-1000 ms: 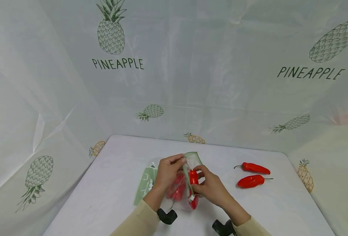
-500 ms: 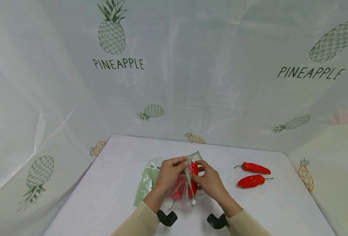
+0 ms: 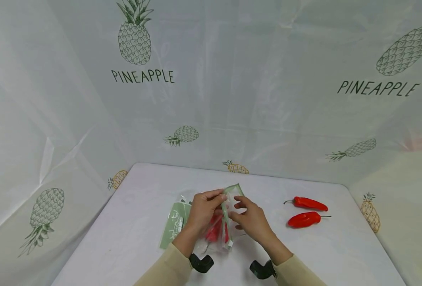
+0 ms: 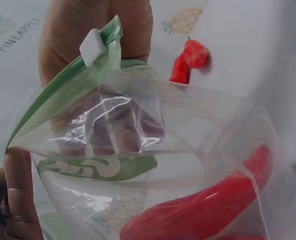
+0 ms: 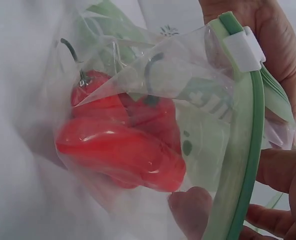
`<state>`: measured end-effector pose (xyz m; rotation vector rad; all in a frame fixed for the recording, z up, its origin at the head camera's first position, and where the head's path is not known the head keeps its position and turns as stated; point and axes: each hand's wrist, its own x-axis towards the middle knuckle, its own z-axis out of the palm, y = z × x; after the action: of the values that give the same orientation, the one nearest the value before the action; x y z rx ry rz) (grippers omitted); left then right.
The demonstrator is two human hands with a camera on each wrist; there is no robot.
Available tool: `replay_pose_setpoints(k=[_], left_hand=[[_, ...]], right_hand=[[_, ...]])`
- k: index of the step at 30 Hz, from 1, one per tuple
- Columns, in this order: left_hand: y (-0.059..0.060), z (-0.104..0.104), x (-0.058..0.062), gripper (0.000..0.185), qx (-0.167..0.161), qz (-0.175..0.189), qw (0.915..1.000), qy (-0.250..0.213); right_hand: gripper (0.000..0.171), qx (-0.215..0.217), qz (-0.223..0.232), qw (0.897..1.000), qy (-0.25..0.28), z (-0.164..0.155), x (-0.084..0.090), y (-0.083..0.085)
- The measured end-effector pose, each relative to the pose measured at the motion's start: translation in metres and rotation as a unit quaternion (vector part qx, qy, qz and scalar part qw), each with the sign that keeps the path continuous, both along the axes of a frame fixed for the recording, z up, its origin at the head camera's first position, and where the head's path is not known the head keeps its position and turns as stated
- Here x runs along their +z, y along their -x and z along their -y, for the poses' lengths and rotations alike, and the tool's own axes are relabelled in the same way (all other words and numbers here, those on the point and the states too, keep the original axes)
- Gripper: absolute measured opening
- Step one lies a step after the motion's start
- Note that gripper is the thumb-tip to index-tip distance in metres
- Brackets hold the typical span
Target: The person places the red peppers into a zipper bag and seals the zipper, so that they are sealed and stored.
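A clear zip bag [image 3: 219,234] with a green zip strip [image 3: 226,214] stands between my hands in the head view. My left hand [image 3: 218,198] pinches the upper rim of its mouth. My right hand [image 3: 236,208] pinches the strip from the other side. Red peppers [image 3: 214,232] lie inside the bag. The right wrist view shows these peppers [image 5: 123,150] behind the film, the green strip [image 5: 245,150] and its white slider [image 5: 243,47]. In the left wrist view the bag mouth gapes, with one pepper [image 4: 202,210] at the bottom.
Two more red peppers [image 3: 307,203] [image 3: 305,219] lie on the white table [image 3: 132,222] to the right of my hands. A second flat green-printed bag [image 3: 173,224] lies under my left wrist. Pineapple-print sheeting [image 3: 211,79] walls the back and sides.
A second ago my right hand held a red pepper at the bag's mouth. That pepper now sits inside the bag, and my right hand has shifted onto the zip strip.
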<state>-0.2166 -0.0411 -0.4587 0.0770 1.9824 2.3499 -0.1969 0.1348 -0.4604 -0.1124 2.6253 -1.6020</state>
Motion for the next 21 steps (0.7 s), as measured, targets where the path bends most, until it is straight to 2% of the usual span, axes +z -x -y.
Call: replay_pose_setpoints(k=[8,16,21], left_hand=[[0.000,0.002,-0.002,0.034,0.005,-0.006,0.9998,0.021],[-0.003,0.001,-0.003,0.032,0.016,-0.005,0.9981,0.060],[-0.004,-0.001,-0.006,0.030,0.018,-0.010,0.9977,0.064]], right_hand=[[0.052,-0.012,-0.030,0.999,-0.013,0.000,0.000,0.003],[0.046,-0.026,-0.048,0.998,0.006,-0.005,0.002,0.004],[0.043,-0.045,-0.073,0.996,0.019,-0.012,0.006,0.004]])
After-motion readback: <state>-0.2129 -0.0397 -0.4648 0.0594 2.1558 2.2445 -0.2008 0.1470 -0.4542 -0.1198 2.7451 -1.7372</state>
